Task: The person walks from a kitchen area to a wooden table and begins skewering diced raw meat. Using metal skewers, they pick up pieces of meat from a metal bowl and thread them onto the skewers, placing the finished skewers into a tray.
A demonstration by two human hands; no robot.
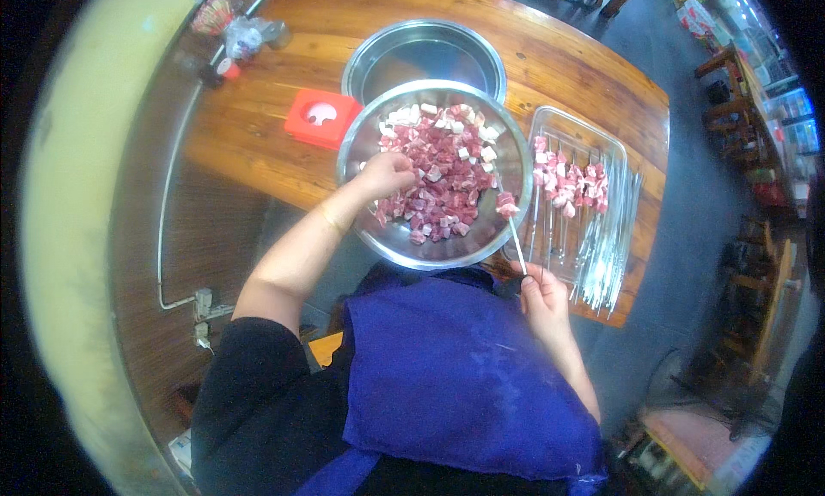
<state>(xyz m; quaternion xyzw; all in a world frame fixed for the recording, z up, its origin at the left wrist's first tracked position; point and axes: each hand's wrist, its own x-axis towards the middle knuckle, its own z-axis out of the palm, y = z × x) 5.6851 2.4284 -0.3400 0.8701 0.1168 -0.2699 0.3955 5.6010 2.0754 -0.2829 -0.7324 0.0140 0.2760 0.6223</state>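
A large steel bowl [351, 202] before me holds diced red meat [445, 154] and white cubes of fat [403, 115]. My left hand [390, 173] reaches over its left side, fingers bent down at the meat; whether a piece is between them cannot be made out. In my right hand [544, 293], low at the bowl's right, is a flat metal skewer [518, 244] by its lower end. Meat pieces [507, 204] are threaded near its upper part, above the bowl's right rim. Right of that, a clear tray [580, 119] carries several loaded skewers [567, 180] and a bundle of bare skewers [609, 251].
Behind the bowl, a second steel basin [425, 28] is partly covered by it. An orange-red tissue box [319, 117] sits at left on the wooden table [567, 57]. Plastic bags [245, 38] lie at the far left by the wall. The table's right edge curves past the tray.
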